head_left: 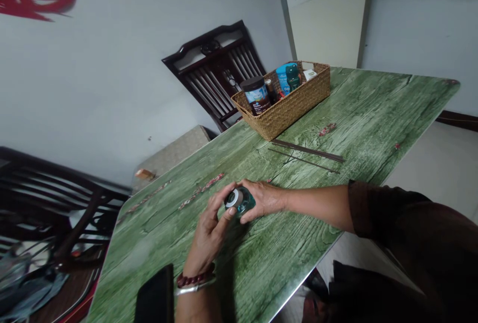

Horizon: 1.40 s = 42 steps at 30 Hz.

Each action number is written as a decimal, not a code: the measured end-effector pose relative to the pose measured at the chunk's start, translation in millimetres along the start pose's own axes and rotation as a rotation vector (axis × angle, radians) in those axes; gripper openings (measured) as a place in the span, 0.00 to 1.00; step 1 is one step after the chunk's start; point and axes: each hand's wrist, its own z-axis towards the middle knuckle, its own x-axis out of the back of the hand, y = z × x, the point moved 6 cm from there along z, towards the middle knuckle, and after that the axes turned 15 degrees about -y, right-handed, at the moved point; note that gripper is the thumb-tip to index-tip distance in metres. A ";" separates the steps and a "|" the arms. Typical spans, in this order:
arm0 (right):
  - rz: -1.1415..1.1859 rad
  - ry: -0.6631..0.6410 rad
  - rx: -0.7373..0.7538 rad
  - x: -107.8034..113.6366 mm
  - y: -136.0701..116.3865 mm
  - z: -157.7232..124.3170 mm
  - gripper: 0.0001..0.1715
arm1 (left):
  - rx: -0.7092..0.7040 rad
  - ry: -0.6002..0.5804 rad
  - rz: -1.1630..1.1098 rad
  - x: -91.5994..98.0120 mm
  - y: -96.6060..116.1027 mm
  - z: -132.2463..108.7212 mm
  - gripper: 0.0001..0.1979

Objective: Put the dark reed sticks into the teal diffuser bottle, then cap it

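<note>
Here's the left hand (207, 236) and right hand (263, 201), fingers (220, 208) closed around a small teal glass jar (240, 201), right at frame centre over the green bench (284, 243)! A black phone (157, 295) lies just by the left wrist, a wicker basket (280, 104) sits upper centre.

Smooth glossy teal bottle (242, 203) gleaming, rough woven wicker basket (284, 109) showing matt dry fibres, green wood-grain tabletop (373, 109) shining under a slick, faintly glossy finish.

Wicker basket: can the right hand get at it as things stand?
Probably yes, once it releases the teal jar: only two dark chopsticks lie flat between the right hand and the wicker basket.
</note>
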 end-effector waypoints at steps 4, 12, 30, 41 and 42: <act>-0.008 -0.010 0.018 -0.3 -2.7 -0.6 0.48 | -0.018 0.043 0.080 -0.6 5.0 4.1 0.19; -0.035 0.006 -0.018 -0.5 -0.6 -0.9 0.49 | 0.047 0.253 0.054 8.9 -5.8 0.2 0.18; -0.004 -0.013 -0.014 1.3 -2.5 -2.2 0.48 | 0.049 0.119 -0.008 1.1 -5.2 7.6 0.18; -0.009 -0.023 -0.028 2.2 -5.1 -3.5 0.46 | 0.036 0.130 0.128 6.7 10.2 7.9 0.18; -0.008 -0.024 -0.030 2.5 -5.5 -3.8 0.46 | 0.040 0.147 0.184 7.7 12.1 8.1 0.18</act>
